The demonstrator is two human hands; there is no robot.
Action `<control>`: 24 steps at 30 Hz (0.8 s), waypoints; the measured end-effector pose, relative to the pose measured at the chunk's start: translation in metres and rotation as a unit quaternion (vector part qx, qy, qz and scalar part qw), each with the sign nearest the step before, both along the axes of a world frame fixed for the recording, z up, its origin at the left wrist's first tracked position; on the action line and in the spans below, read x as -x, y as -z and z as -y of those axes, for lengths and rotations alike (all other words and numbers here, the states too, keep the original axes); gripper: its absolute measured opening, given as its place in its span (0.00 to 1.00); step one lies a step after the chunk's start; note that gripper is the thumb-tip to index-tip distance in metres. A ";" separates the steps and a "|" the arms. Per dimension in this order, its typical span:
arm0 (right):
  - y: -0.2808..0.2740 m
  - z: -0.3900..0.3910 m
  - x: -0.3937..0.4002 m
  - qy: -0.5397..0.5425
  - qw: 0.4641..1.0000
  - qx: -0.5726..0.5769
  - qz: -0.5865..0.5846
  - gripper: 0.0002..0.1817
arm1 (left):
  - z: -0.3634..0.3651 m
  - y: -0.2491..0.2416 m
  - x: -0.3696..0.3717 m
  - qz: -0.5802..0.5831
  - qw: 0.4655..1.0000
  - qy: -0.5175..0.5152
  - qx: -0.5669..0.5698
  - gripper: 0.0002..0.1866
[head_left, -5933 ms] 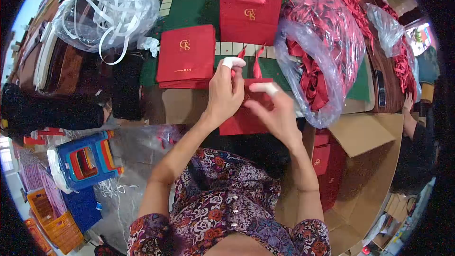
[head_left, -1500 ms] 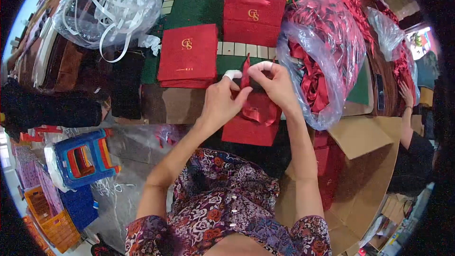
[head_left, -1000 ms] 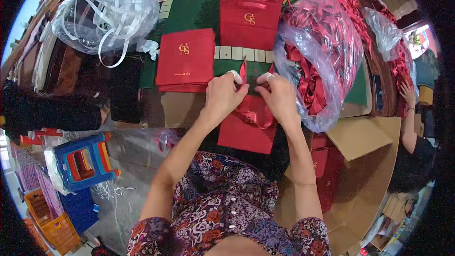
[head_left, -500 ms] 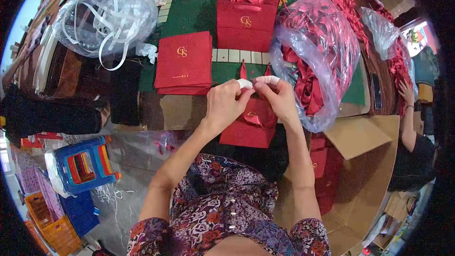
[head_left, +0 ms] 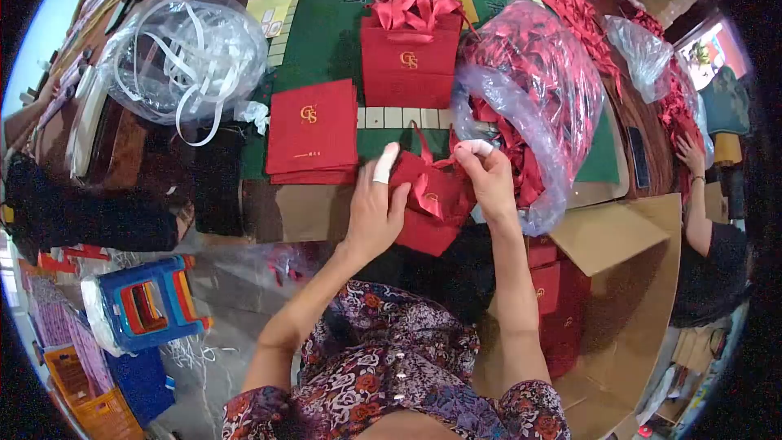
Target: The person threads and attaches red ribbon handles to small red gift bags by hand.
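Note:
A small red paper gift bag [head_left: 430, 222] with a gold logo and a ribbon on its front stands tilted at the near edge of the table. My left hand [head_left: 373, 213] grips its left side, thumb at the front and the white-wrapped index finger pointing up. Above the bag's right top corner, my right hand [head_left: 490, 179] pinches a red ribbon [head_left: 445, 162] between thumb and white-wrapped index finger. Just left of my left hand lies a stack of flat red bags [head_left: 312, 132]. Beyond my hands stands a red bag [head_left: 407, 65] full of red ribbons [head_left: 415, 2].
A clear plastic bag of red ribbons [head_left: 542, 73] is at the right, and one of white ribbons [head_left: 186, 57] at the left. An open cardboard box [head_left: 623, 293] with red bags stands beside my right arm. At far right, another person's hand [head_left: 691, 155] touches red ribbons.
My hands have moved apart from their meeting point above the bag. The left went down to the bag's side, the right a little to the right with the ribbon. The bag has tilted.

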State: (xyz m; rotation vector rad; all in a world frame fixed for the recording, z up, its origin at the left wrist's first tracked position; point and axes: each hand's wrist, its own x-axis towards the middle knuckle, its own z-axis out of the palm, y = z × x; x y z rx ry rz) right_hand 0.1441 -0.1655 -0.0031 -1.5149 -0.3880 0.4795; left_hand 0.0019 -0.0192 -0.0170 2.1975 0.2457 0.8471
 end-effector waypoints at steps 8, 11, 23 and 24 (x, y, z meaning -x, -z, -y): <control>0.004 -0.019 -0.016 0.102 0.986 -0.037 0.129 0.05 | 0.007 -0.011 0.033 -0.195 0.974 0.050 0.108 0.21; -0.020 -0.025 -0.026 0.106 0.992 0.007 0.068 0.07 | 0.017 -0.008 0.046 -0.107 0.980 0.065 0.152 0.21; -0.036 0.004 0.005 0.119 0.977 -0.007 0.178 0.15 | -0.070 -0.069 -0.033 0.083 0.931 0.111 0.338 0.19; -0.035 0.004 0.010 0.133 0.973 -0.007 0.189 0.15 | -0.083 -0.064 -0.053 0.109 0.938 0.097 0.316 0.17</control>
